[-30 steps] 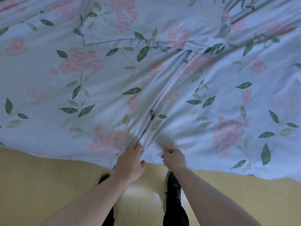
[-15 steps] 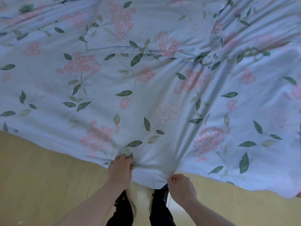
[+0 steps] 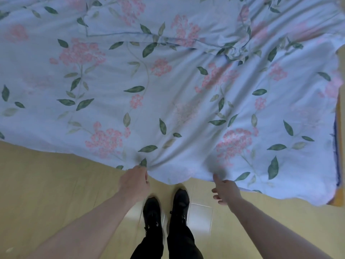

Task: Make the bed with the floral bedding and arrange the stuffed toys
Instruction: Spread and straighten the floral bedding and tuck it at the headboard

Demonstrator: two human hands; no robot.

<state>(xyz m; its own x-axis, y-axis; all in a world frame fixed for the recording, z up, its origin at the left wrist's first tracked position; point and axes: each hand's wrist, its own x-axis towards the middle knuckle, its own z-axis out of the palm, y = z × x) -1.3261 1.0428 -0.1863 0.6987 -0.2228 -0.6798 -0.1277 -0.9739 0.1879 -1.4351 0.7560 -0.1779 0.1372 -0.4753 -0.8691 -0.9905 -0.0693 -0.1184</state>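
The floral bedding point(image 3: 168, 94), light blue with pink flower clusters and green leaves, is spread over the whole upper part of the head view. Its near hem hangs just in front of me. My left hand point(image 3: 134, 182) pinches that hem, and creases fan out from the grip. My right hand point(image 3: 225, 190) is at the hem further right with its fingers spread and loose. One fingertip points up at the fabric edge and the hand holds nothing. No stuffed toys are in view.
A second layer of the same floral fabric point(image 3: 149, 17) lies across the far side, with wrinkles bunched at upper right. Below the hem is a yellow surface point(image 3: 46, 193). My black shoes point(image 3: 166, 208) stand on a pale floor patch. An orange edge with a blue stripe point(image 3: 337, 146) runs along the right.
Both hands have moved apart along the hem. The right hand has let go of the fabric and opened. The bedding lies flatter, with the central fold gone.
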